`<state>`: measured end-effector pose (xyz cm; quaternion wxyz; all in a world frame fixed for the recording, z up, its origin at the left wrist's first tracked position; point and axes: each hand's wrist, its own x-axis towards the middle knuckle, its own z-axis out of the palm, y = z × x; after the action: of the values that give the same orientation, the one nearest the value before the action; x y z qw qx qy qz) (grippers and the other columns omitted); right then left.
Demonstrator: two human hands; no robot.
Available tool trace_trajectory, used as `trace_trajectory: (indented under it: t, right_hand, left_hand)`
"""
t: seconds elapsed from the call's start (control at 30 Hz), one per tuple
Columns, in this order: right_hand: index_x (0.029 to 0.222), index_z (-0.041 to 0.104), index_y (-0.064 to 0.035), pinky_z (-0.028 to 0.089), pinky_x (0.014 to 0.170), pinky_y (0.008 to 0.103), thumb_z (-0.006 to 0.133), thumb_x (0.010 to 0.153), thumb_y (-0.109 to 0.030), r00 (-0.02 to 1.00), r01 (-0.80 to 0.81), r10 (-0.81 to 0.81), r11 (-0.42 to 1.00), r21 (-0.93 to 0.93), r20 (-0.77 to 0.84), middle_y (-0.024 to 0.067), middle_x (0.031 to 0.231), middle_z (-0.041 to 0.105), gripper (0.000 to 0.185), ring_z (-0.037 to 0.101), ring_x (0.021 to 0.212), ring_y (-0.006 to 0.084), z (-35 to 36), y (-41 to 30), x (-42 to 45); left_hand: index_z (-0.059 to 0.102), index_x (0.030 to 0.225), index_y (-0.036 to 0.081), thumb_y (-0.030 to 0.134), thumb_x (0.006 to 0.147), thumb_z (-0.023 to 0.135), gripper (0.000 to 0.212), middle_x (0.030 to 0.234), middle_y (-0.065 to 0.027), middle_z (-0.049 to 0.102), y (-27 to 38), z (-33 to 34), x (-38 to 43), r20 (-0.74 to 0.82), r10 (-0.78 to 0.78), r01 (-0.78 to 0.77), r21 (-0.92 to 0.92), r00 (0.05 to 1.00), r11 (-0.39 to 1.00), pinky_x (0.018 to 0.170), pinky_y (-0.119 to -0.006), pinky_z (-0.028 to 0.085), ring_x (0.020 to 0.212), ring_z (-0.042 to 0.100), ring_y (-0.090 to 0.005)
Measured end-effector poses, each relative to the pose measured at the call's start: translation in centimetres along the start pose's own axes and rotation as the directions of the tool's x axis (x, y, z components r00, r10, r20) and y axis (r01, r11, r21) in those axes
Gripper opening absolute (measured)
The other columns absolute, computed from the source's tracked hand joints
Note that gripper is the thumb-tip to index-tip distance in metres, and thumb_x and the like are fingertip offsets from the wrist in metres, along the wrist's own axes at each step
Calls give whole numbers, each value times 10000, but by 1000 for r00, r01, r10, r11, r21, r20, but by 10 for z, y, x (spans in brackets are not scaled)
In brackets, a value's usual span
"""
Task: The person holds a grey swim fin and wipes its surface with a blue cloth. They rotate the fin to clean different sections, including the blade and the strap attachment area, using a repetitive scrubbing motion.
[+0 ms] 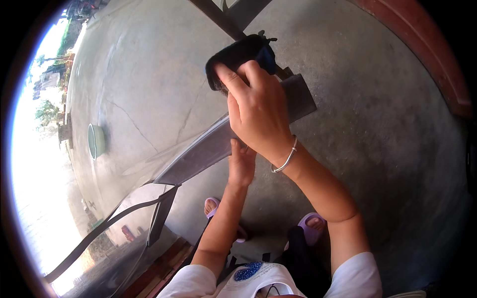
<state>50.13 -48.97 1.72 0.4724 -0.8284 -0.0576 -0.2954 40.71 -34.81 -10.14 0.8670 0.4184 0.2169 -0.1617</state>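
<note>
A dark cloth or bristled item (238,56), black with a blue patch, is pinched in the fingers of my right hand (257,100); its exact kind I cannot tell. It lies over a long grey panel or board (201,149) that slants from lower left to upper right. Below my right hand, my left hand (242,164) is at the panel's lower edge, thumb up, its fingers partly hidden. A silver bangle (287,160) circles my right wrist.
A pale green basin (96,141) stands on the concrete floor (156,74) at left. A dark curved strip (123,216) runs lower left beside a transparent or reflective surface. Dark bars (220,18) cross at the top; a red curved edge (417,41) is at upper right.
</note>
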Motion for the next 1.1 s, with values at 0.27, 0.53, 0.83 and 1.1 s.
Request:
trace_trajectory:
  t: [0.27,0.53,0.83,1.1]
  right_hand:
    - [953,634,-29,446,684,242,565,909,-313,859,-247,496,183,952,127,13,847,608,296,560,747,107,-83,39,53]
    - [1073,590,-11,449,772,234,796,713,-249,791,-595,29,262,759,611,12,899,597,478,551,819,127,-127,32,60]
    - [1043,605,-39,439,746,236,788,746,-139,657,-684,-87,348,641,748,4,873,599,363,551,808,133,-111,44,77]
    - [871,643,-82,385,646,201,673,843,-327,750,-433,-53,714,550,659,-41,776,556,249,507,720,61,-125,47,93]
  left_hand:
    - [493,1240,137,423,942,503,413,1150,-33,607,-17,-23,-12,-16,90,-89,54,996,995,1007,-385,404,1056,568,-190]
    - [452,1289,138,437,926,525,476,1268,-44,527,-23,-19,-21,6,81,-81,121,997,989,1031,-386,390,1164,509,-205]
    - [518,1195,147,464,926,514,416,1175,-7,588,0,-16,-2,-71,95,-90,67,993,994,987,-359,418,1059,558,-172]
    - [507,1214,130,452,917,534,439,1181,-19,573,11,9,12,-90,107,-106,18,990,994,995,-369,416,1066,547,-182]
